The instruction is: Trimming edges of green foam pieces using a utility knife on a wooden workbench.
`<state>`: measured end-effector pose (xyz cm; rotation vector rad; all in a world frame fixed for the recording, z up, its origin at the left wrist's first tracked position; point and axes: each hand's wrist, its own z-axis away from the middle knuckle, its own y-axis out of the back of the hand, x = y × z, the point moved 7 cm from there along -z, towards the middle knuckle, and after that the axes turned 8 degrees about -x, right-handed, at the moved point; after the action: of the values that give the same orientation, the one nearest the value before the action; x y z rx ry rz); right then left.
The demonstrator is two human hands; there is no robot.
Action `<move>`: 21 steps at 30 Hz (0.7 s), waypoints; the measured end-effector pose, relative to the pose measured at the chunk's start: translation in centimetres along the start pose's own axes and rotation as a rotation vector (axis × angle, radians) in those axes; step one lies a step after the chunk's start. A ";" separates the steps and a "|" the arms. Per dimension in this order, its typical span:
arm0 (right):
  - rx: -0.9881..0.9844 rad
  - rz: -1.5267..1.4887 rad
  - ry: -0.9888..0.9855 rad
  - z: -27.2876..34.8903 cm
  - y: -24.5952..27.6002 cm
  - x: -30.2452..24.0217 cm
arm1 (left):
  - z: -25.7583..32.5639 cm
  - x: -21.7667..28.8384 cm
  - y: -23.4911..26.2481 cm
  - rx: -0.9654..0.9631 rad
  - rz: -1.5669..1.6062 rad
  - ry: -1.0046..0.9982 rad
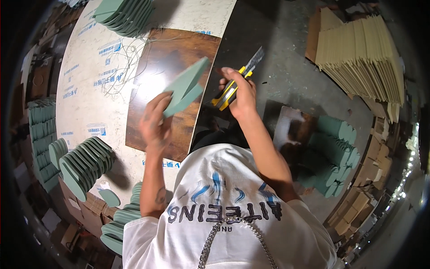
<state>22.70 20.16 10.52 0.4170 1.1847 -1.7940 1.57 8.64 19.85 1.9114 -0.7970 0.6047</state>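
Observation:
Green foam-like pieces [184, 88], flat and pointed at the far end, are gripped in my left hand [156, 120] above a brown wood-grain board [156, 130]. Two layers show, splayed apart; I cannot tell whether they are joined. My right hand [242, 92] is closed round a yellow and black utility knife [230, 92]. Its blade is out and points away to the upper right, apart from the green pieces. The knife is just past the table's right edge, over the floor.
The white printed table [85, 80] carries green stacks at the far end [123, 18] and near left [85, 163]. Thin tangled strands [121, 67] lie beside the board. Yellowish sheets [358, 58] are stacked at right, with more green pieces [333, 152] nearer on the floor side.

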 end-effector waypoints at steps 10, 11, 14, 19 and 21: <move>0.056 0.535 -0.406 4.0 13.8 7.9 | 9.1 -10.0 -15.1 -0.594 -0.394 0.175; -0.024 0.763 -0.393 4.0 13.7 8.0 | 9.2 -10.1 -15.3 -0.613 -0.388 0.216; -0.162 1.109 -0.374 3.5 10.4 7.8 | 6.6 -12.9 -14.9 -0.401 -0.438 0.309; -0.401 1.551 -0.296 0.2 5.6 9.1 | 4.6 -17.0 -16.3 -0.329 -0.618 0.414; -0.431 1.618 -0.356 -0.6 4.9 9.6 | 4.4 -16.8 -16.5 -0.341 -0.647 0.443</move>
<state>21.62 15.30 0.99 0.5183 0.5346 -0.1757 2.97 15.00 -3.26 1.5141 0.0200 0.4230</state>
